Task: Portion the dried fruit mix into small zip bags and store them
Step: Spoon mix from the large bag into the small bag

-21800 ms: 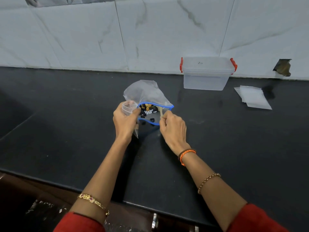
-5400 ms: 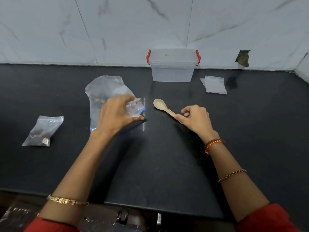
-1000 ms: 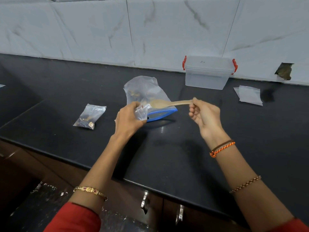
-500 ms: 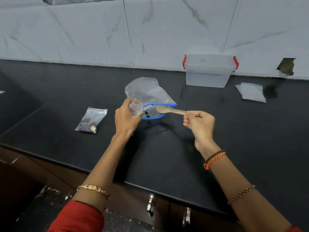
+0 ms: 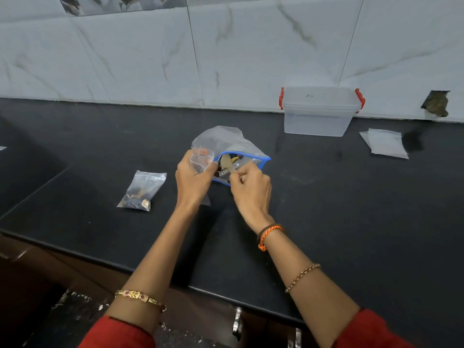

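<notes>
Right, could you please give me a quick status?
Left hand holds small zip bag open. Right hand dips spoon into big fruit bag. One filled bag aside. Nothing blocking.

The counter (image 5: pixel 326 209) under both hands is plain black. Behind it the wall tiles (image 5: pixel 251 59) are white with grey marble veins. Between the hands, the big bag (image 5: pixel 226 139) is clear with a blue rim; dark and yellow fruit (image 5: pixel 232 159) shows in its mouth beside a pale beige spoon (image 5: pixel 227 164). The little bag (image 5: pixel 199 160) in the left hand (image 5: pixel 192 182) is clear. Left of that hand a clear filled bag (image 5: pixel 143 189) shows dark brown and tan pieces. Beyond the right hand (image 5: pixel 251 189), the box (image 5: pixel 319 114) is frosted clear with red clips. Sleeves (image 5: pixel 118 332) are red.
</notes>
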`<action>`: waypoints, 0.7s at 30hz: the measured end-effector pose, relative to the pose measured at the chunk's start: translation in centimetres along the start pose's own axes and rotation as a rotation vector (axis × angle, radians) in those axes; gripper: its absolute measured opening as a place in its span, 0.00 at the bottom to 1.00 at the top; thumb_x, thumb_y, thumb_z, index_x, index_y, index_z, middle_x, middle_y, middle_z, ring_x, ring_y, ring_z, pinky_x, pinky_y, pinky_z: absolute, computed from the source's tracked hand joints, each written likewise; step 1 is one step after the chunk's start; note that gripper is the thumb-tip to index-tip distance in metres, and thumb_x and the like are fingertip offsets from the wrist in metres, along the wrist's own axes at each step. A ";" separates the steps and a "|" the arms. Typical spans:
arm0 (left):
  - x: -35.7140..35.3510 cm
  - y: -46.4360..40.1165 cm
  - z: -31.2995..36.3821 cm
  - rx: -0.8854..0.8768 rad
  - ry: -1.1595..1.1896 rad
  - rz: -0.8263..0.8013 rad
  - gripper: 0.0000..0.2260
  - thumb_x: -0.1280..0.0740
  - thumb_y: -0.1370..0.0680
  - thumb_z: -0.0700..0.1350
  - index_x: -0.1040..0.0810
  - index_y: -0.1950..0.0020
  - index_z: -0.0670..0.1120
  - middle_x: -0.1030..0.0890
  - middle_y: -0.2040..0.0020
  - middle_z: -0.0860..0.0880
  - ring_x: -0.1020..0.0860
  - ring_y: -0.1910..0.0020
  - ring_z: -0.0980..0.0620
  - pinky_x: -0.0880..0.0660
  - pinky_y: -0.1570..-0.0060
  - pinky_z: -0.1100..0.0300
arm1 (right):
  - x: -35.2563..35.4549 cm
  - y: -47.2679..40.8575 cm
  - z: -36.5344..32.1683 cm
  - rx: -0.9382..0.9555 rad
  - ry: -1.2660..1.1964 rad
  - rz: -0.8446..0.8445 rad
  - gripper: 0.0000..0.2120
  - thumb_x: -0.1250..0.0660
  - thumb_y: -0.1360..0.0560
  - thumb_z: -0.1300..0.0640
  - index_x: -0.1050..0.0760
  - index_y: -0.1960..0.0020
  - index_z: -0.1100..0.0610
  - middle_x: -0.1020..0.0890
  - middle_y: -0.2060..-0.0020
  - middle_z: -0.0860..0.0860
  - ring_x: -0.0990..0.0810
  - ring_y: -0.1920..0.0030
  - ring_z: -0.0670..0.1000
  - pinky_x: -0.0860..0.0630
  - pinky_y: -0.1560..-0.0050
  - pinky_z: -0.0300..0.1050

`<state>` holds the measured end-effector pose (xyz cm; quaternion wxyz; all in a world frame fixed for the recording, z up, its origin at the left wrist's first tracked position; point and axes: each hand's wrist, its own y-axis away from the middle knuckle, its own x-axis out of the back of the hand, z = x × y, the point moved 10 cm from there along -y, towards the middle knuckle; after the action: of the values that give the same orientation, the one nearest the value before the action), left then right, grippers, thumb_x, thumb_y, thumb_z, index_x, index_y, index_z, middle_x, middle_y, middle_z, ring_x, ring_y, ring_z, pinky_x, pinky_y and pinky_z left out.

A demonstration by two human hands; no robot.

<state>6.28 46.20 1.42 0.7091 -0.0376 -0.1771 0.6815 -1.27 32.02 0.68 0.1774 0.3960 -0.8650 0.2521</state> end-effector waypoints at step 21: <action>1.2 -0.7 -2.0 0.070 0.145 -0.063 0.14 0.30 0.31 0.37 0.25 0.46 0.40 0.22 0.58 0.53 0.22 0.61 0.64 0.26 0.60 0.72 | -4.8 1.2 3.4 -0.510 -0.583 -0.250 0.11 0.35 0.25 0.62 0.26 0.66 0.58 0.25 0.73 0.50 0.30 0.75 0.44 0.32 0.77 0.33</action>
<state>7.52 47.74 0.03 0.7420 -0.0567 -0.1024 0.6602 0.48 33.59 -4.87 0.0466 0.4964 -0.8589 -0.1169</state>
